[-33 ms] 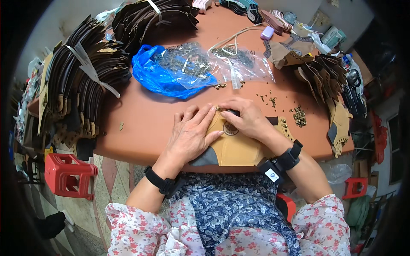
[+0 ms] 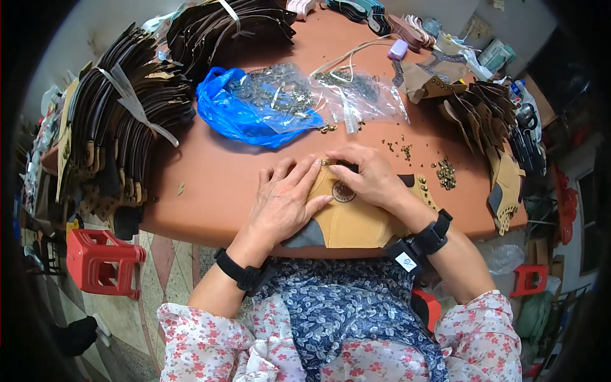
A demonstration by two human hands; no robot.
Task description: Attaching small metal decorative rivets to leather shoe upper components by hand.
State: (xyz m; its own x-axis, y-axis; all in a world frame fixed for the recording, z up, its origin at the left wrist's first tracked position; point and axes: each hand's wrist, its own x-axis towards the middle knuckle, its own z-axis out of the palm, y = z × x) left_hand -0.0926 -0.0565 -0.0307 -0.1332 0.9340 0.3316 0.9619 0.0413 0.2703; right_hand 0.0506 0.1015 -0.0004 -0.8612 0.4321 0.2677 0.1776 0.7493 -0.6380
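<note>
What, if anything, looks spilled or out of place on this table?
Small brass-coloured metal fittings lie strewn beyond the right hand; they look stray beside the neater pile of similar pieces, though possibly left loose deliberately. No damage stands out.

At the near edge of the orange-brown table (image 2: 203,197), the leather piece (image 2: 356,228) was mustard yellow with a grey panel (image 2: 305,237). Small pieces (image 2: 447,175) towards the right edge were brass-coloured. Along the left edge the stacked straps (image 2: 130,95) were dark brown. The bag (image 2: 219,121) was bright blue; the block (image 2: 398,49) by the far edge, lilac. Below the near edge, the apron (image 2: 344,305) was navy with pale leaves, the sleeves (image 2: 210,344) white with pinkish-red flowers.
</note>
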